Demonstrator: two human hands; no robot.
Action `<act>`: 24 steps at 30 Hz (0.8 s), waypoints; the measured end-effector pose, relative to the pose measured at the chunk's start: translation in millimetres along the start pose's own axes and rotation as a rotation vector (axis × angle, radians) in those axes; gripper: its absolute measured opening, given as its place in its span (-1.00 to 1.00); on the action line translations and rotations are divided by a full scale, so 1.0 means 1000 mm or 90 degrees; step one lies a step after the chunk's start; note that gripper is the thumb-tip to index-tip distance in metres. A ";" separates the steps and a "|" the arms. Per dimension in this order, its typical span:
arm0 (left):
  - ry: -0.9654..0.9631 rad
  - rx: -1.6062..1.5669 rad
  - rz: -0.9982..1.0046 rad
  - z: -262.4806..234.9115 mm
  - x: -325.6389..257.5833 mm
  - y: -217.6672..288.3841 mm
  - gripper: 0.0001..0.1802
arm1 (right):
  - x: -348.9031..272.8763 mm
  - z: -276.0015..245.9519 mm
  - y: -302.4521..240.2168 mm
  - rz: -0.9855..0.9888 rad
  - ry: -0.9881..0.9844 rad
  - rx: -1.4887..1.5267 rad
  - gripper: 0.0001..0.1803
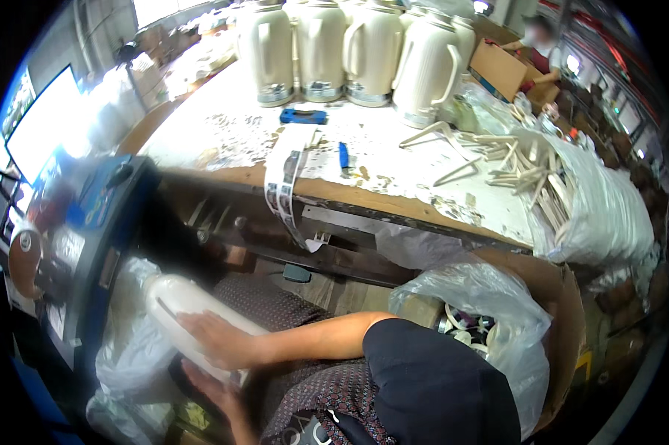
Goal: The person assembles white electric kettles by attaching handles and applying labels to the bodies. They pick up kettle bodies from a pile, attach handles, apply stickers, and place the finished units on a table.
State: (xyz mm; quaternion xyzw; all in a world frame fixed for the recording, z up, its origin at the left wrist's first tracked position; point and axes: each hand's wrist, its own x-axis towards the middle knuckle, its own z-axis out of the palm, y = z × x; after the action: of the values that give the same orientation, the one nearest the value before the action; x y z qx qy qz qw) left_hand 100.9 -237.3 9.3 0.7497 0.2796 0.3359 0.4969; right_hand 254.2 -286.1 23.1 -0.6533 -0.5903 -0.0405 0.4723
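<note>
A cream vacuum flask body (173, 295) lies tilted across my lap, its rounded end pointing up and left. No handle shows on it. My right hand (219, 337) lies over its upper side, holding it, with the fingers stretched along the surface. Against its lower side my left hand (207, 384) supports it, with its fingers partly hidden. Several cream flasks (319, 55) with handles and silver base bands stand upright at the back of the table. Loose cream handles (497, 152) lie on the table's right side, spilling from a clear plastic bag (605, 193).
The worn white table (223, 144) holds a blue tool (303, 116), a small blue cutter (343, 155) and a label strip (281, 178) hanging over its edge. At right stands a plastic-lined carton (564, 297) of round parts. A blue machine (97, 200) is at left; a person handles a carton (501, 70) behind.
</note>
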 end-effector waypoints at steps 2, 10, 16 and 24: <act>0.050 -0.062 -0.006 -0.020 0.026 0.006 -0.07 | -0.013 -0.020 0.000 -0.055 0.004 0.091 0.08; 0.006 0.061 0.199 -0.148 0.119 0.037 -0.05 | -0.059 -0.078 -0.003 -0.265 0.006 0.213 -0.18; -0.266 -0.089 0.220 -0.082 0.145 0.121 0.46 | 0.074 -0.128 -0.040 -0.119 0.135 0.270 -0.38; -0.289 -0.065 0.228 -0.051 0.137 0.124 0.46 | 0.115 -0.094 -0.069 -0.353 0.043 0.172 -0.59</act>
State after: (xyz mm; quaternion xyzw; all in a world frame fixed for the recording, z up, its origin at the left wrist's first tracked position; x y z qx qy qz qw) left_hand 156.4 -149.0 169.8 0.8171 0.0074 0.2555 0.5166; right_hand 279.6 -274.2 184.3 -0.3971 -0.7299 -0.1108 0.5453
